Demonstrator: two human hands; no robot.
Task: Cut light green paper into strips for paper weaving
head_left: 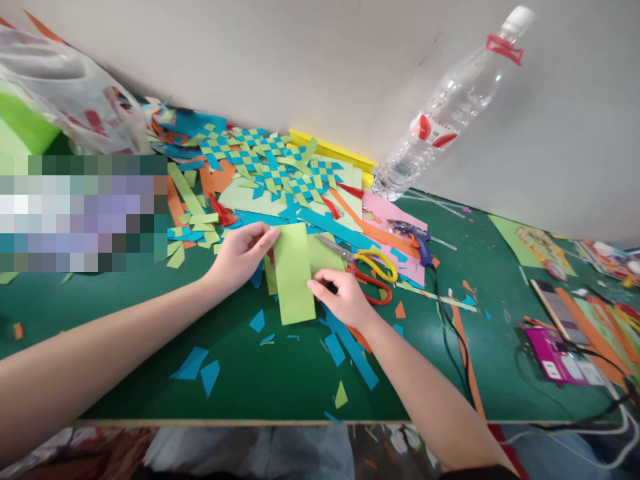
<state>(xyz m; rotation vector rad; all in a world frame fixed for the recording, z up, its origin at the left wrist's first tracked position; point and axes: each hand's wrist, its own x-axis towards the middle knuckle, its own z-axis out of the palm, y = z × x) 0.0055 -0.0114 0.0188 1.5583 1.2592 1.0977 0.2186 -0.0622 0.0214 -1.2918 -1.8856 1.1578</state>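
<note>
Between my hands is a light green paper rectangle [295, 280], held upright above the green table [145, 347]. My left hand [245, 257] pinches its upper left edge between thumb and fingers. On the lower right edge, my right hand [343, 297] pinches the same paper. Scissors [370, 263] with one yellow and one red handle lie just beyond my right hand. Behind the paper lie woven blue and green paper pieces [273, 163], with red tassels [223, 210] near them. Blue strips [355, 353] and small scraps are scattered below my hands.
A clear plastic bottle [450, 100] stands by the wall. A glue gun [420, 243] rests on pink paper [375, 203], its black cord running towards the front edge. At right are a purple box [555, 353] and cables. A plastic bag [75, 87] stands at back left.
</note>
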